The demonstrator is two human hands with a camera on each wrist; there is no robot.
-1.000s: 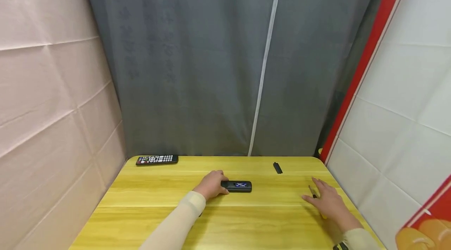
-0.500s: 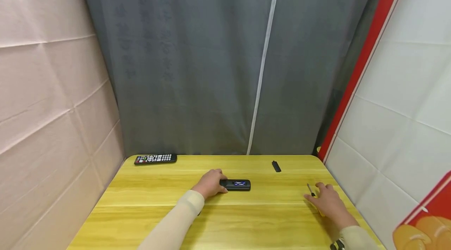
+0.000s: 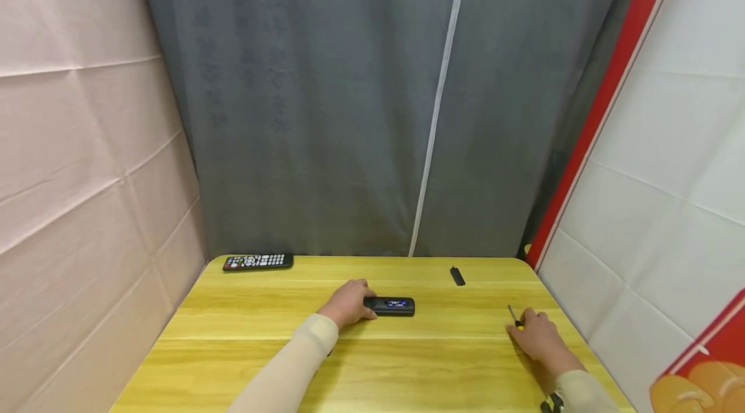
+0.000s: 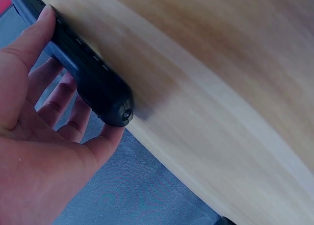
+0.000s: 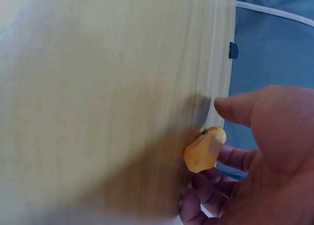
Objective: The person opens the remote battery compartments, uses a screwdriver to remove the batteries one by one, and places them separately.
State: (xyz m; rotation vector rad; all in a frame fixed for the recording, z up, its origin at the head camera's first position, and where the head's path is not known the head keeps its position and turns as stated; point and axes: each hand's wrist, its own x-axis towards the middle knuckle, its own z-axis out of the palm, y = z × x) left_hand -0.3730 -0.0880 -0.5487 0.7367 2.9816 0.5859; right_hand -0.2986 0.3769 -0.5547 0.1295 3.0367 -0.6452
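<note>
Left hand (image 3: 349, 304) pinches long black plastic remote (image 3: 393, 307) with blue patch, head view's lower centre; weak pinch could let it skid. Right hand (image 3: 542, 339), lower right, half-curled at yellow-handled metal screwdriver (image 5: 202, 152), thumb clear; off-centre grab could roll it.

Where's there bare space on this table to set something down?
One bare patch of the table lies nearer than the middle remote, between the left sleeve and right hand. Another lies left of that sleeve, nearer than the far-left remote. It's crowded at the middle remote, gripped by the left hand, and at the screwdriver by the right hand.
</note>
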